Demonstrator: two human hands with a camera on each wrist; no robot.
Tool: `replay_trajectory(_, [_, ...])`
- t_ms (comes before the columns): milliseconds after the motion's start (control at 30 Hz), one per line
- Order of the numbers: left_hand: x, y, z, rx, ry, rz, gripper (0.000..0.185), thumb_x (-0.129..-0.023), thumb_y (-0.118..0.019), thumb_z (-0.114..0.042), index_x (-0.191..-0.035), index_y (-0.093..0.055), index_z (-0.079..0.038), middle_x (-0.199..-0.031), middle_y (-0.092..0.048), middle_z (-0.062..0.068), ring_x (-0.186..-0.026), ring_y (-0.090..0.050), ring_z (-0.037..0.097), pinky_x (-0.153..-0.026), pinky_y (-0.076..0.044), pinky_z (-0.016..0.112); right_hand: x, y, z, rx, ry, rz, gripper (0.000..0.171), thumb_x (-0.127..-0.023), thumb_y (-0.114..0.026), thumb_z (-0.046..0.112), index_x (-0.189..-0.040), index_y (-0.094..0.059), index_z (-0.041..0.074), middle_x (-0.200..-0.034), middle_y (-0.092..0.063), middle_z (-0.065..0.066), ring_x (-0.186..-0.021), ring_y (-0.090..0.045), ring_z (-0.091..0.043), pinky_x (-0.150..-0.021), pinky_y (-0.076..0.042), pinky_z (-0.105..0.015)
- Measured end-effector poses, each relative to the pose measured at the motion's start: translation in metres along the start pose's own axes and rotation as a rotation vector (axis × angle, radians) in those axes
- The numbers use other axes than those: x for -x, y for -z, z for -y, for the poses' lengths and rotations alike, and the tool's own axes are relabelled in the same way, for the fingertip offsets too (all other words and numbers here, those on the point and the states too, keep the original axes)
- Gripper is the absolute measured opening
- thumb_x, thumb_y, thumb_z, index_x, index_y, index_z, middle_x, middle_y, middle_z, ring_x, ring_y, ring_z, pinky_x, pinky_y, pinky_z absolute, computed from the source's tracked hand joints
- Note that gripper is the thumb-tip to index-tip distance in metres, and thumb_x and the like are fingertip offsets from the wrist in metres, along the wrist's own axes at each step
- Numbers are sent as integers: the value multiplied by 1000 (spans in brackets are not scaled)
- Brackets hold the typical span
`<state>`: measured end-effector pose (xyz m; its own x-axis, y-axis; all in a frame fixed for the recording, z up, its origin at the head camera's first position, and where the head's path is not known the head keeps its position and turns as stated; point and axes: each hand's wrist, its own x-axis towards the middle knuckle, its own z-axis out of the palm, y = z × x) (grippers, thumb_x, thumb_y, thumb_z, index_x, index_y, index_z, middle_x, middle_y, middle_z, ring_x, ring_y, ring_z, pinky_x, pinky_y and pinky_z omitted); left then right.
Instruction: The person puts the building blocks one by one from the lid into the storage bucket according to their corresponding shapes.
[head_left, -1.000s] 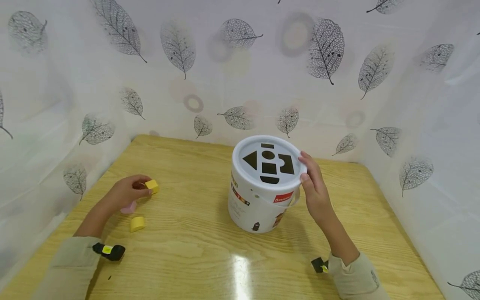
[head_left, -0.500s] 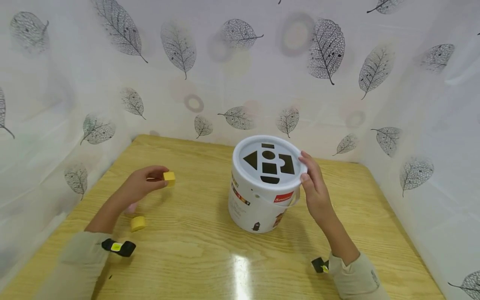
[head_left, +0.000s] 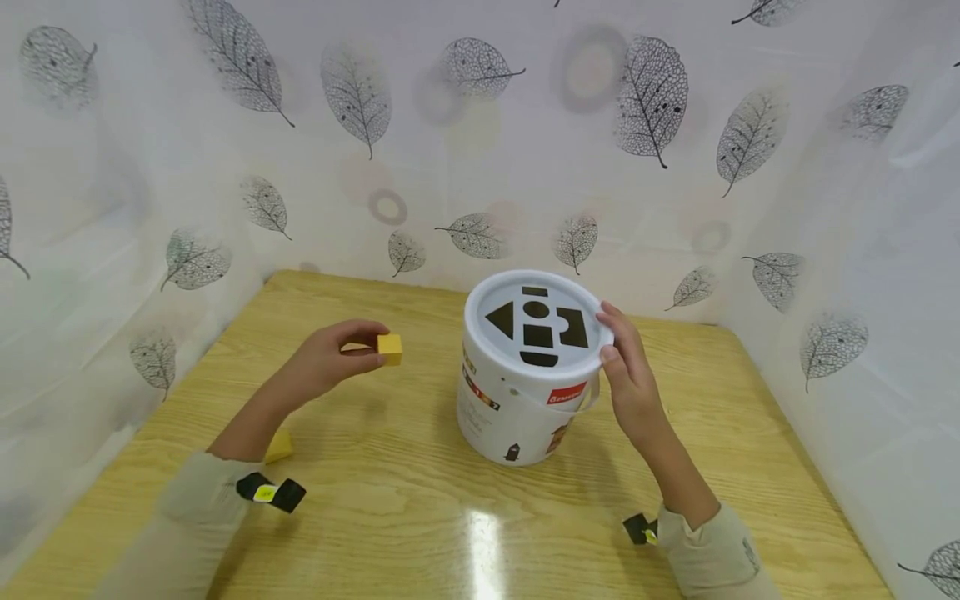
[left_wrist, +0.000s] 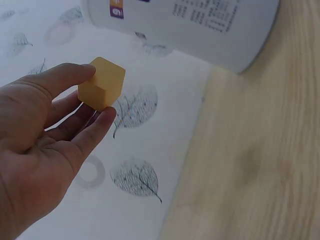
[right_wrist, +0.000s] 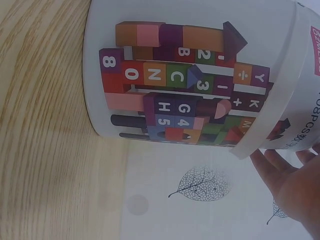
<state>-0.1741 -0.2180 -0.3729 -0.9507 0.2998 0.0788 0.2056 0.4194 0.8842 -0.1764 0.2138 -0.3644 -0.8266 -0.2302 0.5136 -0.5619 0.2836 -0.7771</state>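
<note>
Yellow cube (head_left: 389, 349) | L grip (head_left: 327, 363) pinches it | R grip (head_left: 628, 379) fingers straight on bucket (head_left: 517, 417) lid rim, label "108PCS"

A white bucket (right_wrist: 200, 75) printed with coloured letter blocks stood on the wooden tabletop (right_wrist: 45, 125). The right hand (right_wrist: 292, 185) touched its rim with straight fingers, before a leaf-patterned sheet (right_wrist: 200, 210).

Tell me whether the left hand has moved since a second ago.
Yes. The left hand, pinching the yellow cube, has moved right, toward the white bucket, leaving the other yellow block on the table behind.
</note>
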Motion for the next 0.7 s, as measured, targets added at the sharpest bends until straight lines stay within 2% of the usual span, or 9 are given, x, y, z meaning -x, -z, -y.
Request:
replay_trajectory(367, [-16,-15,-44,100,-93,8,45,-94,-74,-21,-135,-59,-9,-133,-61,12,-123,-62,31,-93,-57,31,0,0,-4,17,-5,4,45,-108,-36,17,-153,-40,13,-164,-28,2,-150,-28,-19,-114,-29,-16])
replay_trajectory(600, [-27,-20,-82,66,-195,12,43,-93,-75,-24,-131,-62,-12,-127,-64,5,-119,-62,22,-95,-55,32,0,0,-4,7,-10,-2,45,-108,-36,17,-152,-40,14,-164,-28,2,-150,-28,-19,-114,-30,-16])
replay_trajectory(700, [-32,-24,-97,69,-208,28,43,-92,-75,-25,-130,-62,-13,-125,-64,4,-117,-62,21,-95,-55,33,0,1,-4,11,-6,6,45,-108,-36,17,-153,-40,14,-164,-27,-1,-150,-27,-21,-114,-30,-16])
